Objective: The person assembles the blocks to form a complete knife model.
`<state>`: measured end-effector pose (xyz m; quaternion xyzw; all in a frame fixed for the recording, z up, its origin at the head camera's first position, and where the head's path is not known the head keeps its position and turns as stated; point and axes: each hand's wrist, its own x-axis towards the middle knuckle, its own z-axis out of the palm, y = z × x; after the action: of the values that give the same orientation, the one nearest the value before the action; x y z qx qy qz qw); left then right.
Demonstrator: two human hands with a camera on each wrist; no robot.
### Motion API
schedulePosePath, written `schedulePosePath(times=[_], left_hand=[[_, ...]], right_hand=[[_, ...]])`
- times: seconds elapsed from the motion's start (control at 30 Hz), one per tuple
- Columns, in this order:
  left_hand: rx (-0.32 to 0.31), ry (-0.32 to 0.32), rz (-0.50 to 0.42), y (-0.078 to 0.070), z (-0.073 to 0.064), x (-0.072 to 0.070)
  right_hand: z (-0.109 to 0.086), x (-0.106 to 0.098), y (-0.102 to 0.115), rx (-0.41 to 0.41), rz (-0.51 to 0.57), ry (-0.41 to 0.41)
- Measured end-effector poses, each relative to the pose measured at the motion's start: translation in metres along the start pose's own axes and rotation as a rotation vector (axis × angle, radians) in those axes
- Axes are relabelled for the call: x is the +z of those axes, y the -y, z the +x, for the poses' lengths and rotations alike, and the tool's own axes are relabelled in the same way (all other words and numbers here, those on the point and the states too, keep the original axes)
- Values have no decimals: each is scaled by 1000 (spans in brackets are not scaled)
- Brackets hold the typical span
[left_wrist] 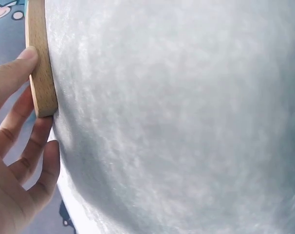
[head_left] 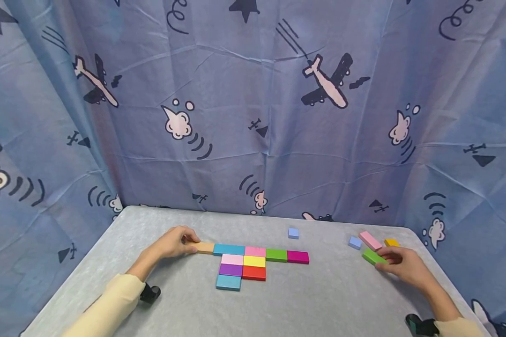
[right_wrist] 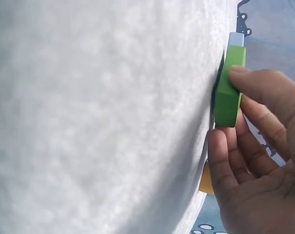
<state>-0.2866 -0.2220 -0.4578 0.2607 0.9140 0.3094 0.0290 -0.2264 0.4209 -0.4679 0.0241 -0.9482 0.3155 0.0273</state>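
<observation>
My left hand (head_left: 172, 243) pinches a natural wood block (head_left: 205, 247) at the left end of a row of flat blocks. In that row follow a blue block (head_left: 229, 250), a pink block (head_left: 255, 252), a green block (head_left: 276, 255) and a magenta block (head_left: 298, 257). Over at the right, my right hand (head_left: 406, 266) grips another green block (head_left: 373, 257) between thumb and fingers. The right wrist view shows this green block (right_wrist: 228, 95) tilted, its near end close over the tabletop. Part of the wood block (left_wrist: 41, 73) is under the left thumb.
Below the row sit light pink (head_left: 232, 260), yellow (head_left: 254, 261), purple (head_left: 230, 270), red (head_left: 254, 273) and blue blocks (head_left: 228, 282). Near the right hand lie a pink block (head_left: 370, 240), a small blue block (head_left: 354, 242) and a yellow block (head_left: 391, 242). Another small blue block (head_left: 293, 233) lies farther back.
</observation>
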Motion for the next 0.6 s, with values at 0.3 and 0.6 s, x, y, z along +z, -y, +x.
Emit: schedulePosePath(times=[0.3, 0.6], left_hand=[[12, -31, -57, 10, 0, 4], [15, -27, -117, 17, 1, 5]], right_hand=[[-10, 2, 22, -97, 104, 68], [-12, 18, 64, -186, 257, 185]])
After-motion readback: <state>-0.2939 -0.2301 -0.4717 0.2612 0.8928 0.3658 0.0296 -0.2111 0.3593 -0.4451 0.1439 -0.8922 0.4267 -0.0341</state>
